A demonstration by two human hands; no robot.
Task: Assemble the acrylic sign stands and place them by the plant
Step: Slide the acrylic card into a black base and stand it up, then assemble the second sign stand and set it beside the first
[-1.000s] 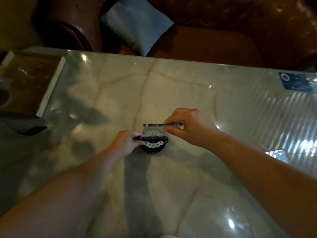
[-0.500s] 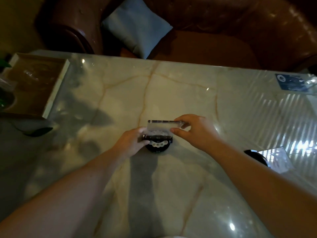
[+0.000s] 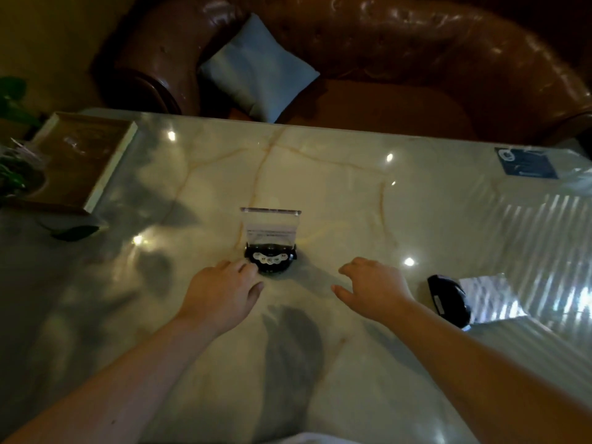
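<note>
No text can be read. The clear acrylic panel [image 3: 271,226] standing in the black base [image 3: 270,260] carries one thin printed line, too small to make out. Well right of that panel, a dark blue label [image 3: 525,166] on a clear bag shows a white round mark and blurred lettering.

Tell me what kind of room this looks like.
Probably a living room or lounge: a brown leather sofa with a blue cushion sits behind a glossy marble table, and a potted plant stands at its left end.
</note>
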